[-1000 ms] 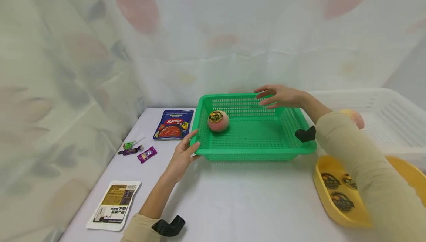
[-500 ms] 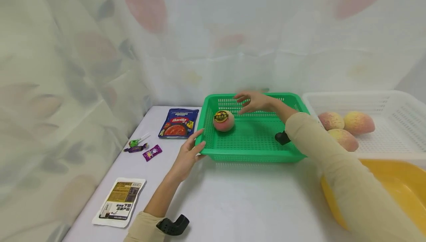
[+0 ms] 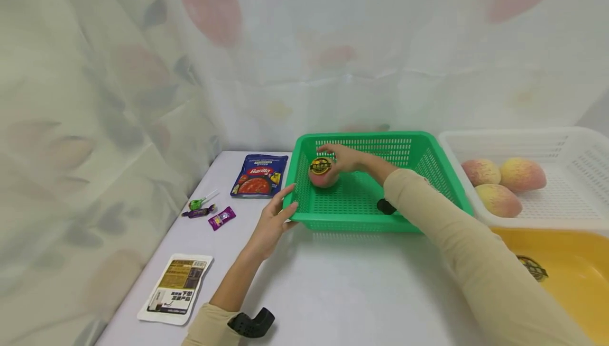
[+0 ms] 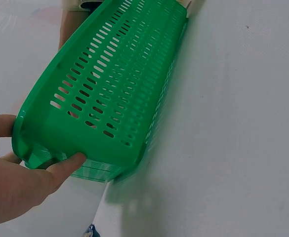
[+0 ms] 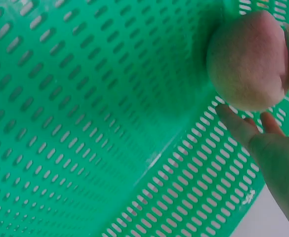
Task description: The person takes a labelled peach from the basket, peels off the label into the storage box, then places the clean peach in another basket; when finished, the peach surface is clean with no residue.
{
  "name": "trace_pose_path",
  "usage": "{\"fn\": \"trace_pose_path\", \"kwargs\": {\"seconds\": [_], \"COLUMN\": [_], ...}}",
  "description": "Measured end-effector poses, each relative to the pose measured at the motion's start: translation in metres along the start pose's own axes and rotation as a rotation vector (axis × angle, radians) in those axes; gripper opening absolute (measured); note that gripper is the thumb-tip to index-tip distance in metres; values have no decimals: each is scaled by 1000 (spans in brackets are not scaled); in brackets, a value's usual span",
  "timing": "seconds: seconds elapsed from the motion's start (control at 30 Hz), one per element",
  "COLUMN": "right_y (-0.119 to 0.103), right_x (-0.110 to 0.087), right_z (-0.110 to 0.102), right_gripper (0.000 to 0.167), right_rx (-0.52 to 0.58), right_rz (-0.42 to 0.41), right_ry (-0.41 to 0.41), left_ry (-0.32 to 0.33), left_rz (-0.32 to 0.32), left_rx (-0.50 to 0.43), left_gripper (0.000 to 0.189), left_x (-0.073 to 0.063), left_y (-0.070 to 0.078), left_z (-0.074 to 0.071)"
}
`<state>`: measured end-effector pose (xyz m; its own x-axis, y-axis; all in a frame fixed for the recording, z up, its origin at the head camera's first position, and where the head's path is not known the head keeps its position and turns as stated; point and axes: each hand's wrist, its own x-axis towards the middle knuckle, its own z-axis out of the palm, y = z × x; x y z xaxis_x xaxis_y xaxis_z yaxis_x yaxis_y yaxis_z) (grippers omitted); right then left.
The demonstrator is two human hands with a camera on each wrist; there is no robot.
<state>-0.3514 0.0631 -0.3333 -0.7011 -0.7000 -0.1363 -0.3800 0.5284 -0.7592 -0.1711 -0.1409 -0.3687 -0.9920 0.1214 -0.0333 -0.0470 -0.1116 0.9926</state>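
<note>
In the head view, a green plastic basket [image 3: 376,218] with slotted walls stands at the back of the table. My left hand [image 3: 271,230] grips its left front corner. The left wrist view has the fingers of that hand [image 4: 16,185] on both sides of the rim. A pink and cream peach [image 3: 323,179] with a black and gold sticker sits at the basket's left end. My right hand [image 3: 348,158] reaches in from the right, its fingers curled round the peach. Close up in the right wrist view, the peach [image 5: 250,61] is flanked by fingertips; firm contact is hard to judge.
To the right, a white basket [image 3: 571,177] holds several peaches [image 3: 523,174]. In front of it is a yellow tray [image 3: 571,261] with a dark sticker, partly behind my right sleeve. On the left lie a Barilla pouch [image 3: 259,176], a lollipop [image 3: 196,204], wrapped candies [image 3: 222,218] and a white packet [image 3: 176,289].
My right hand has moved left and down from above the basket's right side to the peach. My left hand stays at the basket corner. The head view has shifted slightly.
</note>
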Motion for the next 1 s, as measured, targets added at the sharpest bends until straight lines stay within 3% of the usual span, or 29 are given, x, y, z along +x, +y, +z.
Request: {"fn": "trace_pose_path", "kwargs": {"seconds": [0.2, 0.57, 1.0], "right_y": [1, 2, 8], "right_x": [6, 11, 1], "right_z": [10, 12, 3], "right_gripper": [88, 79, 78], "right_rx": [-83, -250, -232], "right_rz": [-2, -9, 70], "right_ry": [26, 77, 105], "left_ry": [4, 15, -8], "left_rz": [-5, -12, -11], "left_rx": [6, 19, 22], "left_gripper": [50, 51, 51], "left_x": [-1, 2, 7], "left_y": [2, 1, -2], "left_z": [1, 1, 3]}}
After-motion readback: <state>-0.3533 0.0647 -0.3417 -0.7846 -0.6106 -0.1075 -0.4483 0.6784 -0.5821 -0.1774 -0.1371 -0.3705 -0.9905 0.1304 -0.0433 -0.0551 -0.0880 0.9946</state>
